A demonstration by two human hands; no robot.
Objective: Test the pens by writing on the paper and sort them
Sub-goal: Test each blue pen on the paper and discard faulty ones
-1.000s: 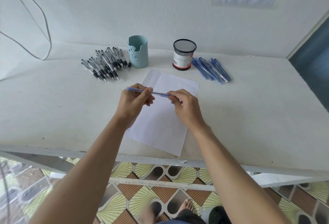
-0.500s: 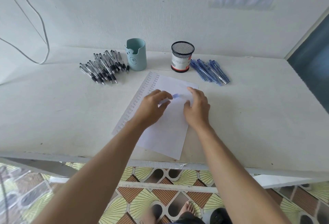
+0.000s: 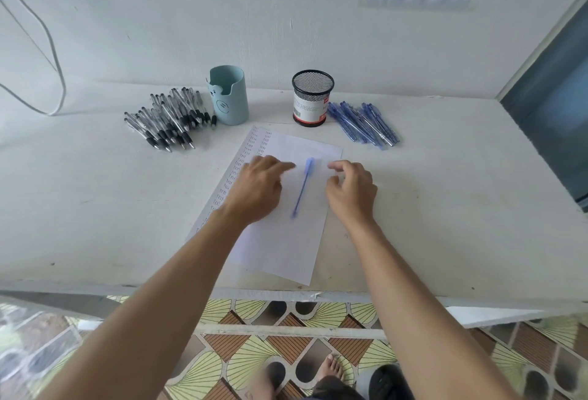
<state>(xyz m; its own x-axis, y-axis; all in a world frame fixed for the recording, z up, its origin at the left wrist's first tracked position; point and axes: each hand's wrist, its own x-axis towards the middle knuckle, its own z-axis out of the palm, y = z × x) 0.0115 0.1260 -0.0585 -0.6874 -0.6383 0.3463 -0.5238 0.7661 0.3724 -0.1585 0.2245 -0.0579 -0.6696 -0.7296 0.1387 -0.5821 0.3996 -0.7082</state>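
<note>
White table (image 3: pixel 95 209) held paper (image 3: pixel 286 250); a slim blue pen (image 3: pixel 303 188), blurred, lay between both hands' released fingers (image 3: pixel 283 166).

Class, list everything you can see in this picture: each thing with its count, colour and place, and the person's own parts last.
Table: one, white, against the wall.
Paper: one, white, centre of the table.
Loose pen: one, blue, on the paper between the hands.
Black pens: a pile, left of the cup.
Cup: one, light blue.
Mesh holder: one, black.
Blue pens: a pile, right of the holder.
Cable: one, grey, wall.
Left hand: open.
Right hand: open.
</note>
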